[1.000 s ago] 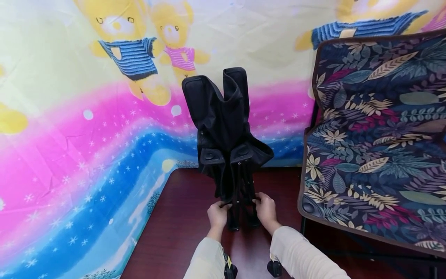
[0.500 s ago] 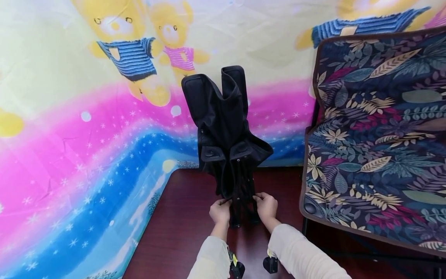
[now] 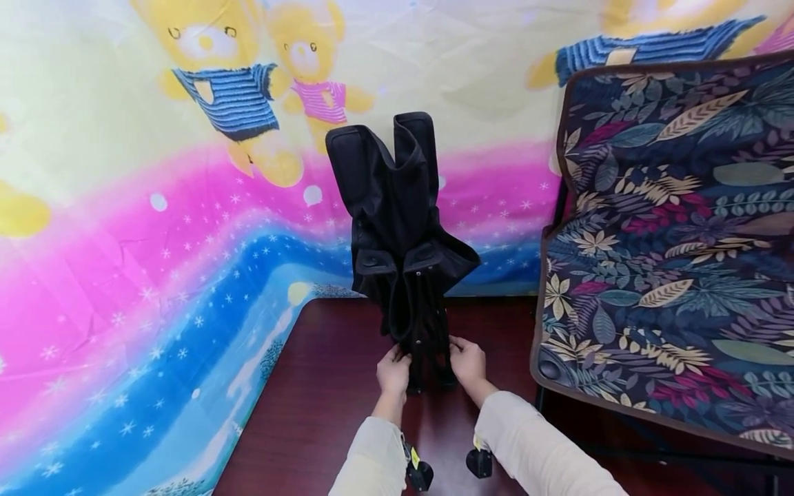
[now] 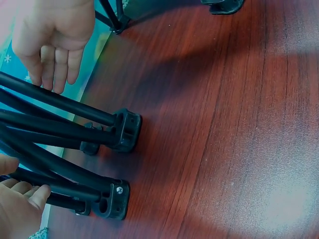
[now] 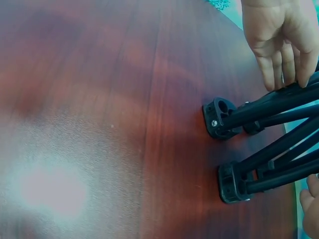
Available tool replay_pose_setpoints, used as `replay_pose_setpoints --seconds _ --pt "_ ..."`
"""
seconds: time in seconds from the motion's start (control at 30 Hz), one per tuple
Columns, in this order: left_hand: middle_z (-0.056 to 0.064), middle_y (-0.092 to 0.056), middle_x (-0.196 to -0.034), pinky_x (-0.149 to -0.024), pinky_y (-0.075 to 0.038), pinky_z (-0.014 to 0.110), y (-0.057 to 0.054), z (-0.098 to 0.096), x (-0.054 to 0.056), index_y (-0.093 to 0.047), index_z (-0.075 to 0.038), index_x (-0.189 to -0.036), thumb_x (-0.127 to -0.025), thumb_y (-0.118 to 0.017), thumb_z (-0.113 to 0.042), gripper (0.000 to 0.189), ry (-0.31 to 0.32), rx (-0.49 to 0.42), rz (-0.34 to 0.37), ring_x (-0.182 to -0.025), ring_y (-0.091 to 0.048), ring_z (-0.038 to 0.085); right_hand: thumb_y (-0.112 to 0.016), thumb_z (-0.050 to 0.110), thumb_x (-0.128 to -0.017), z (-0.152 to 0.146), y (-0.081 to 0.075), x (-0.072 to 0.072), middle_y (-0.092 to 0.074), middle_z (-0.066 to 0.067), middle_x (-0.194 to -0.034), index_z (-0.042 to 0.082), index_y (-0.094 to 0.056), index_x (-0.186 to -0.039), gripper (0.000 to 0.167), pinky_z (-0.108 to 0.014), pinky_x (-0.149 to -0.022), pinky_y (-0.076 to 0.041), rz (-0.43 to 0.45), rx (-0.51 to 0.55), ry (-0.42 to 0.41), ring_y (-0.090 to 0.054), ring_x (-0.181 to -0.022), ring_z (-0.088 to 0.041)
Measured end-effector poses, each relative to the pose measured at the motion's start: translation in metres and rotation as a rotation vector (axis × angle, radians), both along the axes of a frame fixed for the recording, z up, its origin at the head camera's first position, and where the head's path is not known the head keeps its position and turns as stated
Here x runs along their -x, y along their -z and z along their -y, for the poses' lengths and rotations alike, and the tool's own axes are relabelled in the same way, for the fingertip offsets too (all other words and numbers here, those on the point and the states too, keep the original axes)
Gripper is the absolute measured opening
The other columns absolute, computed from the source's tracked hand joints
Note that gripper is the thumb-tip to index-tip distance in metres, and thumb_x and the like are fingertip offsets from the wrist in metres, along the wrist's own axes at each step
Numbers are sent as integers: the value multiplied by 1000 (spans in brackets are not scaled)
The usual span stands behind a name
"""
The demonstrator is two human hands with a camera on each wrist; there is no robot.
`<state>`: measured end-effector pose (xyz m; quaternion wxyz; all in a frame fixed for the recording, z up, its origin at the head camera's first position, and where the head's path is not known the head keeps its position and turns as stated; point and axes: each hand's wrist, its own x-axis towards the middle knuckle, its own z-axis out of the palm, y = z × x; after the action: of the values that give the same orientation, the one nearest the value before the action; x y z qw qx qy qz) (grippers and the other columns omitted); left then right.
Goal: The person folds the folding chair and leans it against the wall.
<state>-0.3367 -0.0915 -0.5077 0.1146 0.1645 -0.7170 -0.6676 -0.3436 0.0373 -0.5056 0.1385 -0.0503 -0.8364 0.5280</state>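
A black folding chair (image 3: 400, 207), folded up tall and narrow, stands on the dark red table (image 3: 298, 393) in the head view. Low down, my left hand (image 3: 393, 372) grips its legs from the left side. Opposite, my right hand (image 3: 468, 362) holds the leg tubes on the right, with thumb and fingers close on them. The wrist views show black leg tubes (image 4: 60, 99) ending in plastic feet (image 5: 219, 118) at the wood surface. Each wrist view shows fingers of both hands at the tubes.
A chair with leaf-patterned fabric (image 3: 670, 262) stands at the right, beside the table. Other black legs (image 4: 117, 22) appear at the top of the left wrist view. A printed bear backdrop (image 3: 186, 227) hangs behind the table.
The folded black chair has shifted a little away from me across the table, and both hands have moved with it. My grip on its legs stays.
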Motion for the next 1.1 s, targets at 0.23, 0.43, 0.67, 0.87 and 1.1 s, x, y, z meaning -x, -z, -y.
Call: replay_pose_setpoints --seconds 0.23,0.43,0.67,0.87,1.1 --pt "23 -43 -122 -91 -35 40 -4 5 3 -37 8 -126 -82 -50 -4 47 128 32 51 -111 -42 33 -40 0 -85 -2 -6 8 -57 -19 -106 -6 -56 -110 31 -41 -85 -39 81 2 -130 -49 -103 -30" --pt "21 -44 -123 -90 -37 41 -11 7 6 -36 5 -128 -84 -50 -9 48 204 156 74 -110 -42 33 -36 -5 -83 -4 -6 13 -53 -22 -111 -10 -50 -116 35 -40 -88 -38 108 114 -201 -49 -104 -31" --pt "16 -49 -120 -86 -40 35 30 18 38 -40 -3 -129 -85 -51 -19 48 219 299 12 -108 -46 27 -34 -6 -85 -4 -6 18 -50 -25 -114 -11 -44 -120 36 -41 -89 -37 128 185 -259 -47 -106 -34" --pt "14 -50 -118 -84 -39 31 96 36 86 -40 -9 -130 -85 -51 -27 50 182 478 -23 -107 -46 24 -35 -2 -88 -2 -9 25 -47 -24 -117 -9 -39 -124 37 -41 -89 -37 161 175 -321 -44 -109 -33" --pt "16 -54 -112 -81 -41 30 63 26 67 -43 -8 -127 -84 -50 -24 47 176 572 -8 -102 -49 27 -36 -1 -89 -7 -10 31 -44 -26 -121 -11 -39 -123 35 -41 -90 -35 177 141 -322 -41 -112 -33"
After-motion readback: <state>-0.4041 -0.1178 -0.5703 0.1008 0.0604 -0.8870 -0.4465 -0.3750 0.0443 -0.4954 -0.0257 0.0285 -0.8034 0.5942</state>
